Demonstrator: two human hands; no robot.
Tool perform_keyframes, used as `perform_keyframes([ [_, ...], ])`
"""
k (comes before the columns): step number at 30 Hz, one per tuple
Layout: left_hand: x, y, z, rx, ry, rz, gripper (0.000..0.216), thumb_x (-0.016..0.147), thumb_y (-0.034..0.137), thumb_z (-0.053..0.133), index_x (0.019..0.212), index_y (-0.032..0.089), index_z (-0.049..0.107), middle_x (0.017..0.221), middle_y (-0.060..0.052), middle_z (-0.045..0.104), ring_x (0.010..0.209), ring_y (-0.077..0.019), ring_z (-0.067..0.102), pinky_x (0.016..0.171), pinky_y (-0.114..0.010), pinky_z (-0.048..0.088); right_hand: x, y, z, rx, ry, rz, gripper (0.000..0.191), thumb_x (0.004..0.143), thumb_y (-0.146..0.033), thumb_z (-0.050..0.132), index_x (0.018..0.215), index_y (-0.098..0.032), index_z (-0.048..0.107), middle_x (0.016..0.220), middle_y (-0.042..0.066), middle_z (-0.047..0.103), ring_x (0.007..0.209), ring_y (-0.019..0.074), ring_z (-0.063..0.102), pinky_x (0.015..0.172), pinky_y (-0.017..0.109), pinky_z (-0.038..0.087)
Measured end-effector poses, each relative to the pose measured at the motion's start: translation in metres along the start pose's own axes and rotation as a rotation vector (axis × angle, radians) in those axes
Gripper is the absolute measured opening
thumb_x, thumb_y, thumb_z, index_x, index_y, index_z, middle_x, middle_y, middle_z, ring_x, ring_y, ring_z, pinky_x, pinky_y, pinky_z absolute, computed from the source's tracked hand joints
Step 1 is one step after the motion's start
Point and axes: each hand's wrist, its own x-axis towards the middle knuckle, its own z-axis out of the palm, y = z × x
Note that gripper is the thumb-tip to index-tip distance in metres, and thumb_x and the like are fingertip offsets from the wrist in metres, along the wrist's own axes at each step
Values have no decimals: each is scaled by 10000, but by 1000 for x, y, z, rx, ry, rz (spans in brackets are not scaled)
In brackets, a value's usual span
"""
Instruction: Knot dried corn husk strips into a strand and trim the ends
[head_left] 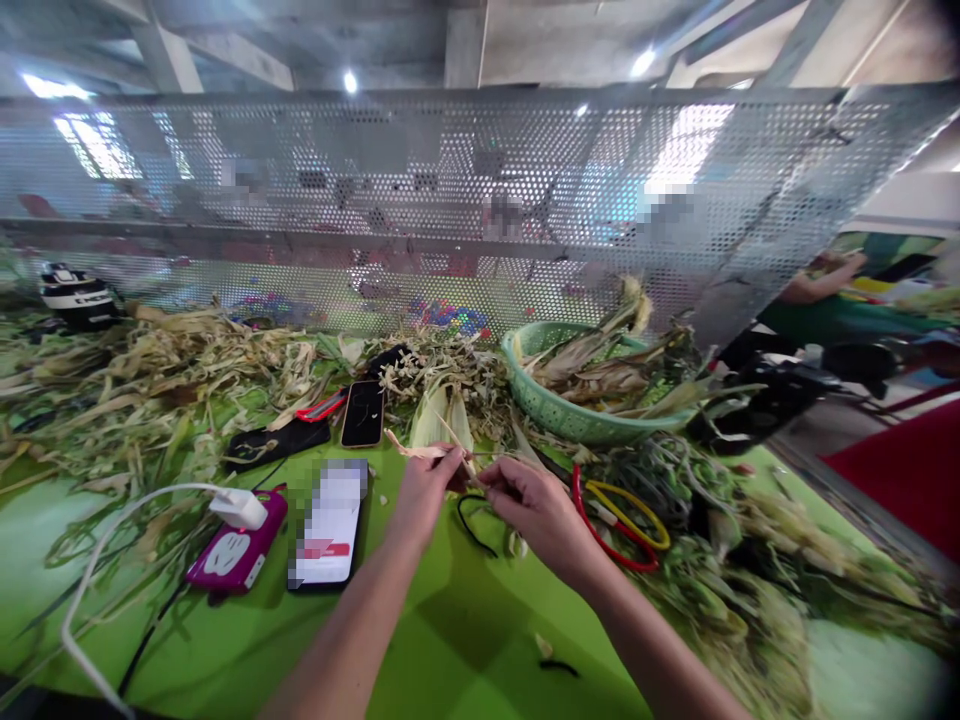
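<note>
My left hand [427,487] and my right hand [534,505] meet above the green table [465,640], fingers pinched together. Between them runs a thin pale strip of dried corn husk [442,451], its loose end sticking out to the left. Both hands pinch this strip. Just beyond the hands lies a pale green corn ear in its husk [442,412]. A thin black cord [472,520] loops on the table under the hands.
Heaps of dried husks [150,370] cover the left and back. A green basket [570,405] of husks stands at back right, red and yellow scissors [622,520] beside my right hand. Phones [330,525] [364,412], a pink power bank [236,550] with white cable, a perforated metal screen [480,200] behind.
</note>
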Motion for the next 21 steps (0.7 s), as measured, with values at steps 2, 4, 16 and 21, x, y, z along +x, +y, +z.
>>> perform_keyframes([
  [2, 0, 1, -1, 32, -24, 12, 304, 752, 459, 644, 800, 158, 654, 672, -17, 641, 618, -151, 592, 616, -265, 480, 1, 2, 2, 189, -48, 68, 121, 785, -204, 529, 872, -182, 610, 647, -19, 563, 566, 121, 496, 527, 226, 389],
  [4, -1, 3, -2, 13, -34, 1, 321, 750, 474, 643, 830, 163, 652, 716, -24, 651, 656, -161, 604, 639, -274, 486, 2, 4, 3, 409, -88, 138, 152, 792, -250, 552, 918, -175, 592, 650, -23, 552, 563, 114, 507, 524, 222, 416],
  [16, 1, 2, -1, 32, -33, 10, 266, 753, 426, 644, 731, 168, 583, 577, 26, 570, 534, -105, 500, 539, -217, 372, -2, -3, -11, 705, -160, 108, 220, 841, -277, 528, 990, -171, 650, 979, 91, 678, 879, 213, 659, 851, 380, 517],
  [21, -1, 2, 0, 29, -55, -23, 278, 737, 442, 643, 742, 167, 607, 640, 6, 606, 602, -135, 547, 595, -242, 410, 0, -3, -7, 314, -62, -114, 254, 819, -191, 598, 1061, -223, 668, 991, 56, 697, 909, 204, 659, 852, 360, 515],
])
